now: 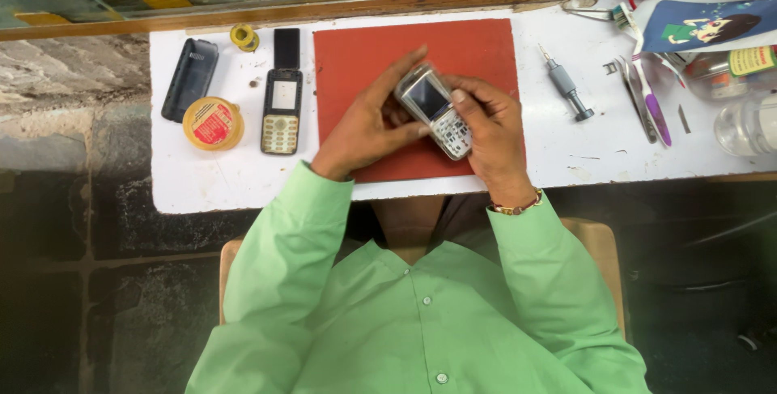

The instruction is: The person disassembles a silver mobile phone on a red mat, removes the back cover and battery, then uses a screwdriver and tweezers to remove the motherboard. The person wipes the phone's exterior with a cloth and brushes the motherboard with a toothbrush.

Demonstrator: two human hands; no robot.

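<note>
Item: silver keypad phone (pixel 435 110), held in both hands over the red mat (pixel 356 54) at the middle of the white bench (pixel 202 187).

Lie of the phone: we read its long axis as running from upper left, the screen end, to lower right, the keypad end, with the face turned up toward us. It sits between the two hands, clear of the mat, and neither hand is nearer than the other: both are on it.

Left hand (pixel 368 127): comes in from the lower left, forefinger stretched up along the phone's top end, thumb tucked at its left edge. Grip closed on the phone.

Right hand (pixel 490 131): comes in from the lower right, fingers wrapped over the keypad end, thumb tip resting near the screen's right edge. Grip likewise clamped on the phone. A beaded bracelet (pixel 518 206) circles this wrist.

Nearby: a phone front housing (pixel 282 110) with keypad and a black phone back (pixel 189 78) to the left; a screwdriver (pixel 566 86) to the right, well apart from the hands.
</note>
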